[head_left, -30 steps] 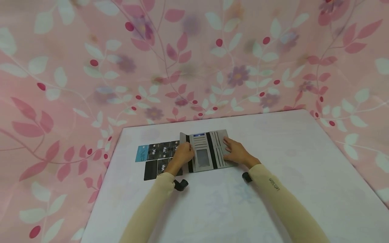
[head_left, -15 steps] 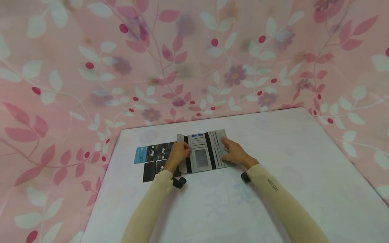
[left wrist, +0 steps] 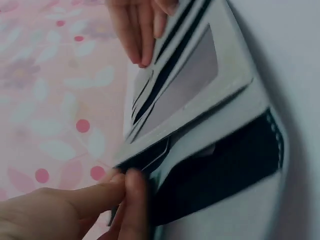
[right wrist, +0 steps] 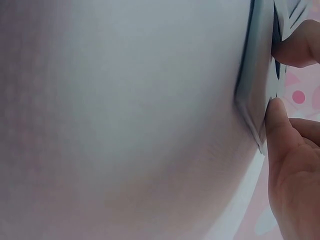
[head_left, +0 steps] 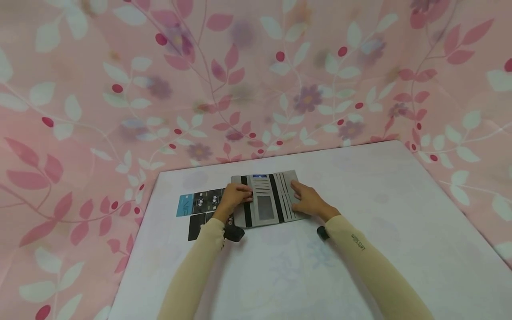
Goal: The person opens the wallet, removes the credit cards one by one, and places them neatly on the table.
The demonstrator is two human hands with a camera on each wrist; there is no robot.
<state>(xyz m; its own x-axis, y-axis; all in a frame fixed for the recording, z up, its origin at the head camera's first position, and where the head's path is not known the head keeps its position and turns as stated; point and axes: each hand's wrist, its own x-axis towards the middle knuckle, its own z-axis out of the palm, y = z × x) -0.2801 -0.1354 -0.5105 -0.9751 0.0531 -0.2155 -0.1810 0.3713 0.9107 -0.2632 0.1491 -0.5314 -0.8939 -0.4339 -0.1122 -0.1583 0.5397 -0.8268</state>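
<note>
Matt grey leather-like wallet [head_left: 266, 199] – glossy plastic cards [head_left: 200, 202] – on smooth white tabletop [head_left: 360, 249].

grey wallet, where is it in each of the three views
Head: the wallet lies open at mid-table, between the left hand and the right hand.
Left wrist: the wallet fills the middle and right, with left fingertips pinching its lower edge.
Right wrist: only the wallet's edge shows, at the right, beside the thumb.
Shared landmark: the pink floral cloth.
</note>
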